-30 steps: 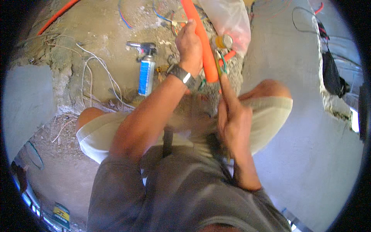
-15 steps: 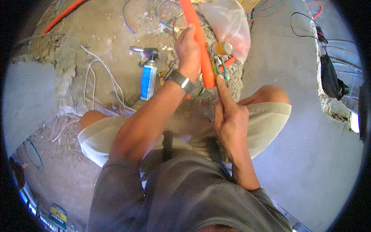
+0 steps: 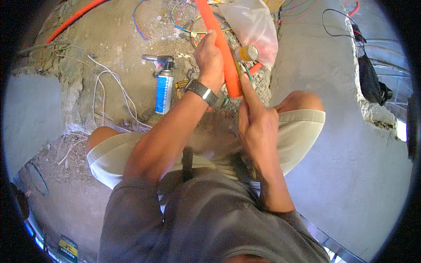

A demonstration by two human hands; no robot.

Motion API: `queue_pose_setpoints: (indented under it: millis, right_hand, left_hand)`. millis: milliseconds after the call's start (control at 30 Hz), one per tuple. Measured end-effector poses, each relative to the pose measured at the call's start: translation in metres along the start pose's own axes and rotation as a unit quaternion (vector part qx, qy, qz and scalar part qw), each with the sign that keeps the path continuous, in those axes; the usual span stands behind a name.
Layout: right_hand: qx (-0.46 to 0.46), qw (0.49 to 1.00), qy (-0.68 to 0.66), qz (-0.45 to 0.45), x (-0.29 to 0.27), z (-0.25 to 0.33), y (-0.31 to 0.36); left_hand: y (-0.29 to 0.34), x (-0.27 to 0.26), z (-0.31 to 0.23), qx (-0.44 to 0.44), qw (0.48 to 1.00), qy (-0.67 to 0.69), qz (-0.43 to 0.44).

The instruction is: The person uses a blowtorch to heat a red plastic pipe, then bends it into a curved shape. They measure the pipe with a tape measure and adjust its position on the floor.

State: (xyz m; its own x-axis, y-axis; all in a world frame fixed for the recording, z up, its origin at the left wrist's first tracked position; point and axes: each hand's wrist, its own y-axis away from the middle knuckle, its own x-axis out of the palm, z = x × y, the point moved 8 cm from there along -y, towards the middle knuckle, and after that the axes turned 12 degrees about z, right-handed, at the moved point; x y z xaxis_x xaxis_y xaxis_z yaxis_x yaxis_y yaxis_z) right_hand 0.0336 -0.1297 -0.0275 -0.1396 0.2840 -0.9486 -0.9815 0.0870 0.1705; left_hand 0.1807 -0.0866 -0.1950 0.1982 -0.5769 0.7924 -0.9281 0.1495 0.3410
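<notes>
My left hand [image 3: 209, 61] is wrapped around an orange plastic pipe [image 3: 228, 70], which slants up past the top edge of the view. A watch sits on that wrist. My right hand [image 3: 258, 122] is at the pipe's lower end, its index finger stretched along the pipe's right side and the other fingers curled. A thin yellow-green strip [image 3: 238, 65] shows beside the pipe above that fingertip; whether my curled fingers grip it is hidden. Just beyond lie a green-handled tool [image 3: 249, 74], partly hidden, and a small yellow can [image 3: 248, 53] on its side.
Left of my hands, a blue-and-white gas canister with a torch head [image 3: 164, 92] lies on the rough ground. White cables [image 3: 115, 76] trail nearby. A translucent plastic bag [image 3: 256, 26] and coloured wires [image 3: 180, 19] are at the far side. Grey concrete [image 3: 342, 153] borders the right.
My right fingertip has moved up along the pipe, away from its lower end. My left hand keeps its hold. The whole view has shifted slightly.
</notes>
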Motion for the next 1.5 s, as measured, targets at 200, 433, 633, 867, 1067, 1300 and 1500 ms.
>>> queue_pose_setpoints:
  millis: [200, 433, 633, 867, 1067, 1300, 1500]
  right_hand:
    - [0.027, 0.999, -0.039, 0.025, -0.002, -0.002, 0.019]
    - [0.000, 1.000, -0.018, -0.002, 0.002, -0.003, 0.006]
    - [0.002, 1.000, 0.005, 0.008, 0.000, -0.001, 0.007]
    - [0.032, 0.999, -0.020, 0.030, 0.000, -0.001, 0.018]
    - [-0.004, 1.000, -0.009, -0.013, 0.005, -0.004, 0.009]
    - [0.006, 1.000, 0.001, 0.013, 0.003, -0.001, -0.006]
    - [0.058, 0.997, -0.028, 0.036, -0.003, 0.000, 0.016]
  left_hand:
    - [-0.014, 0.000, 0.000, 0.003, 0.999, -0.025, 0.036]
    - [-0.018, 0.001, 0.005, 0.024, 0.999, -0.021, 0.034]
    - [-0.015, -0.005, 0.011, 0.012, 1.000, -0.007, 0.014]
    - [-0.014, -0.012, 0.013, 0.012, 0.998, -0.049, 0.031]
    - [-0.012, -0.006, 0.014, 0.001, 0.999, -0.048, 0.023]
    - [-0.015, -0.004, 0.002, 0.021, 1.000, -0.011, 0.006]
    - [-0.022, -0.007, 0.008, 0.030, 0.998, -0.052, 0.016]
